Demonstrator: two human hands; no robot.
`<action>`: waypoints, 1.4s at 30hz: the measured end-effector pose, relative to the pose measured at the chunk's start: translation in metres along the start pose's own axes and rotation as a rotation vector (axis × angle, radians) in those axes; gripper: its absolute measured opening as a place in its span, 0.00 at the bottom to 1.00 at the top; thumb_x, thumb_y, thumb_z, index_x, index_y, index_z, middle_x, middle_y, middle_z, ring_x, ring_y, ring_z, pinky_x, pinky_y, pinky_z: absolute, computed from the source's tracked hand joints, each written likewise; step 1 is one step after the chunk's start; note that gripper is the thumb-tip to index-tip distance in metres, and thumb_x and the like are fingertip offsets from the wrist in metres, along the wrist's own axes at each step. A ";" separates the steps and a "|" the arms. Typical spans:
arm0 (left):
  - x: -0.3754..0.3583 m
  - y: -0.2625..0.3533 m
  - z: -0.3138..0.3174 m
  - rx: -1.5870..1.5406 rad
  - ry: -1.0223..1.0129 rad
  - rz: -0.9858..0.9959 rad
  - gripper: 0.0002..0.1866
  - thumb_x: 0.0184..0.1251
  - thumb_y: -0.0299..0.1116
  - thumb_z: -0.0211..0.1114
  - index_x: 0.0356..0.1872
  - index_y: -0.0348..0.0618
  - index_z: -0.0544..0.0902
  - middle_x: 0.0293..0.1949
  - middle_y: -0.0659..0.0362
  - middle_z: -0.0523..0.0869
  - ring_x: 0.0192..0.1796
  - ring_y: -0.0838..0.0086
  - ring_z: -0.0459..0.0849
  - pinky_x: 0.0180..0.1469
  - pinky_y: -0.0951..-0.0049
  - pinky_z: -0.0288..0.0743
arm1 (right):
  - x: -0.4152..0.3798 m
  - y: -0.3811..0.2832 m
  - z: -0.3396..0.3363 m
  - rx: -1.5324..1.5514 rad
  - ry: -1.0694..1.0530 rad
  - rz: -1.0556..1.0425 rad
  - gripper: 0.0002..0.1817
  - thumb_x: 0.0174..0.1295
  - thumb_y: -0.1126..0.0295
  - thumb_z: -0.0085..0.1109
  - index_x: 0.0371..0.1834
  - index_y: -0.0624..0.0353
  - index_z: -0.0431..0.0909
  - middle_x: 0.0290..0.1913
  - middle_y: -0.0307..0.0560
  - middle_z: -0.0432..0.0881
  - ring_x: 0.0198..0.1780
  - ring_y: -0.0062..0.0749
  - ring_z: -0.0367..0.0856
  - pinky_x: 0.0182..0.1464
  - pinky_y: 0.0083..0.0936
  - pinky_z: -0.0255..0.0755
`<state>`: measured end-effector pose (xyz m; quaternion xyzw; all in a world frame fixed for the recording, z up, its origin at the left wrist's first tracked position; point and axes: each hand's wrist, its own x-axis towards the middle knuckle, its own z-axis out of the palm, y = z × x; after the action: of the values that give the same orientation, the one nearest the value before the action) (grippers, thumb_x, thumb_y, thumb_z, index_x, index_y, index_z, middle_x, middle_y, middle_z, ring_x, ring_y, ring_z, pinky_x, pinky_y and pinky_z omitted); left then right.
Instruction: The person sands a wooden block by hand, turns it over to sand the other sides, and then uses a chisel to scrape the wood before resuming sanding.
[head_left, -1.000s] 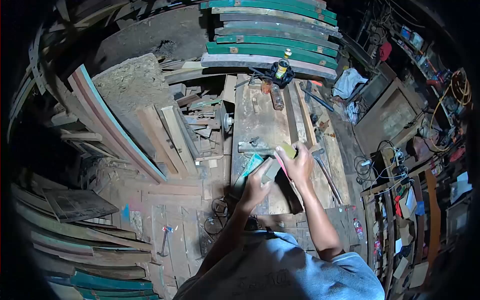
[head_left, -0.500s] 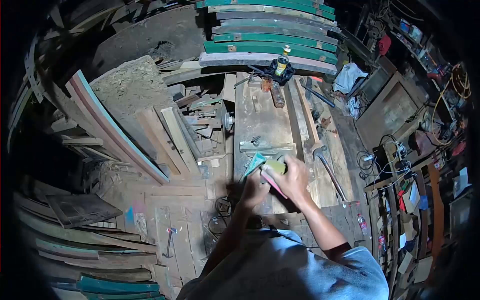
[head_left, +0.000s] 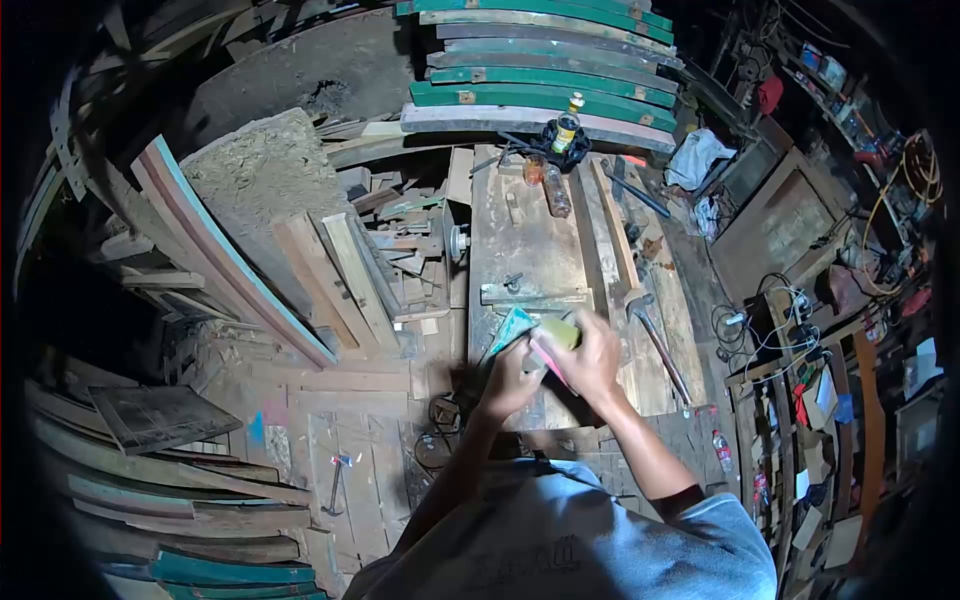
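Over the near end of the wooden workbench, my left hand is closed around the lower side of a small block with yellow-green and pink faces. My right hand grips the same block from the right, its fingers wrapped over the top. Just beyond my left hand lies a turquoise piece. A flat wooden strip rests across the bench past the hands. To the right of my right hand is a hammer with a long handle.
At the bench's far end stand a yellow-labelled bottle, an orange jar and a clear bottle. Green curved boards are stacked beyond. A second hammer lies on the floor at left; cluttered shelves line the right.
Both hands have shifted very slightly with the block, and the block's tilt looks a little different. Both hands remain on it.
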<state>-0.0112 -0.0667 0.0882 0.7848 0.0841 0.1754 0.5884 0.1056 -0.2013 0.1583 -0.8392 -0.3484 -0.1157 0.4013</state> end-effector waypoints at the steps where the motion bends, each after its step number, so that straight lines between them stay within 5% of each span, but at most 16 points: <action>1: 0.000 -0.008 0.005 -0.027 0.053 0.016 0.29 0.64 0.20 0.68 0.70 0.31 0.81 0.64 0.37 0.88 0.70 0.46 0.87 0.73 0.57 0.80 | -0.006 -0.011 -0.003 -0.008 -0.077 -0.041 0.28 0.61 0.46 0.84 0.34 0.61 0.82 0.34 0.60 0.87 0.36 0.62 0.89 0.39 0.51 0.78; 6: 0.008 -0.005 0.012 0.101 0.197 0.233 0.28 0.64 0.20 0.67 0.68 0.31 0.82 0.60 0.38 0.90 0.66 0.41 0.89 0.69 0.55 0.82 | 0.027 0.020 0.002 -0.027 0.106 0.306 0.25 0.63 0.49 0.84 0.38 0.61 0.86 0.35 0.60 0.91 0.38 0.57 0.92 0.40 0.48 0.82; 9: 0.003 0.003 0.000 0.060 0.120 0.006 0.27 0.64 0.20 0.67 0.67 0.30 0.83 0.59 0.37 0.91 0.65 0.41 0.90 0.69 0.55 0.82 | 0.003 -0.013 0.006 0.055 0.052 -0.022 0.28 0.61 0.44 0.85 0.35 0.60 0.84 0.36 0.61 0.90 0.35 0.58 0.91 0.38 0.50 0.81; 11: 0.004 -0.018 0.005 0.092 0.147 0.056 0.23 0.68 0.22 0.70 0.65 0.31 0.84 0.57 0.38 0.92 0.63 0.42 0.91 0.66 0.57 0.84 | 0.004 -0.021 -0.004 -0.059 -0.080 0.000 0.30 0.60 0.42 0.84 0.35 0.60 0.84 0.34 0.57 0.89 0.35 0.59 0.90 0.38 0.50 0.80; 15: 0.013 0.001 0.011 0.080 0.263 0.181 0.22 0.69 0.25 0.75 0.63 0.33 0.86 0.54 0.37 0.92 0.59 0.43 0.92 0.62 0.56 0.86 | 0.040 0.006 -0.004 -0.125 0.045 0.160 0.28 0.64 0.44 0.81 0.35 0.62 0.84 0.36 0.60 0.88 0.36 0.59 0.90 0.38 0.49 0.80; 17: 0.008 -0.002 0.008 0.084 0.253 0.142 0.24 0.68 0.25 0.76 0.65 0.33 0.86 0.55 0.37 0.92 0.59 0.43 0.92 0.62 0.56 0.86 | 0.029 -0.008 -0.005 -0.129 0.021 0.059 0.29 0.64 0.44 0.81 0.35 0.62 0.84 0.34 0.59 0.88 0.36 0.56 0.90 0.38 0.48 0.80; 19: 0.003 -0.005 0.000 0.143 0.106 -0.003 0.30 0.66 0.21 0.74 0.72 0.35 0.84 0.61 0.37 0.91 0.63 0.44 0.92 0.64 0.57 0.85 | 0.011 -0.022 -0.002 -0.114 -0.019 -0.065 0.31 0.61 0.41 0.83 0.34 0.61 0.82 0.34 0.55 0.87 0.35 0.49 0.89 0.37 0.46 0.79; 21: 0.002 -0.004 0.004 0.177 0.112 -0.009 0.33 0.65 0.19 0.71 0.74 0.35 0.82 0.64 0.37 0.90 0.67 0.45 0.91 0.67 0.58 0.85 | 0.018 -0.009 -0.003 -0.087 -0.040 0.036 0.30 0.61 0.42 0.83 0.34 0.61 0.83 0.35 0.57 0.88 0.36 0.57 0.90 0.37 0.49 0.79; 23: 0.004 -0.007 0.011 0.112 0.142 0.126 0.36 0.62 0.17 0.69 0.76 0.34 0.80 0.69 0.36 0.87 0.72 0.45 0.87 0.73 0.58 0.81 | 0.034 0.016 -0.002 -0.086 0.098 0.173 0.28 0.61 0.47 0.84 0.34 0.63 0.82 0.35 0.59 0.88 0.37 0.62 0.90 0.37 0.51 0.79; 26: 0.003 -0.010 0.004 0.095 0.095 0.187 0.39 0.61 0.18 0.69 0.78 0.34 0.78 0.73 0.37 0.84 0.76 0.48 0.85 0.77 0.57 0.78 | 0.026 0.006 -0.004 -0.120 0.123 0.042 0.28 0.62 0.46 0.83 0.34 0.61 0.81 0.33 0.57 0.86 0.36 0.60 0.88 0.38 0.50 0.77; 30: -0.001 -0.015 0.004 0.052 0.047 -0.012 0.39 0.61 0.18 0.69 0.78 0.34 0.78 0.72 0.37 0.85 0.75 0.47 0.85 0.79 0.59 0.77 | 0.005 -0.007 -0.002 -0.019 0.051 -0.017 0.26 0.61 0.47 0.84 0.33 0.59 0.83 0.33 0.55 0.86 0.34 0.55 0.88 0.38 0.49 0.77; 33: 0.006 0.005 0.000 0.136 0.048 0.234 0.38 0.63 0.18 0.68 0.79 0.34 0.76 0.73 0.37 0.84 0.74 0.47 0.86 0.79 0.60 0.77 | 0.028 0.013 -0.004 -0.095 0.174 0.284 0.26 0.61 0.49 0.84 0.34 0.61 0.83 0.35 0.59 0.87 0.38 0.58 0.89 0.41 0.48 0.78; 37: -0.001 -0.024 -0.003 -0.011 0.002 0.229 0.40 0.62 0.18 0.68 0.81 0.34 0.75 0.75 0.36 0.82 0.79 0.46 0.80 0.82 0.58 0.73 | -0.001 -0.022 -0.005 -0.072 0.024 0.006 0.29 0.60 0.45 0.85 0.32 0.60 0.82 0.33 0.56 0.85 0.37 0.56 0.88 0.41 0.49 0.78; 42: 0.002 0.000 -0.008 0.032 -0.041 0.229 0.39 0.63 0.20 0.67 0.80 0.30 0.75 0.77 0.35 0.80 0.81 0.44 0.78 0.84 0.56 0.69 | 0.025 0.009 -0.011 -0.095 0.193 0.263 0.25 0.61 0.53 0.86 0.34 0.63 0.83 0.34 0.59 0.88 0.35 0.54 0.89 0.39 0.44 0.79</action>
<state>-0.0128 -0.0592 0.0908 0.8019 -0.0154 0.2239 0.5537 0.1311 -0.2013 0.1725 -0.8806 -0.1895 -0.1583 0.4044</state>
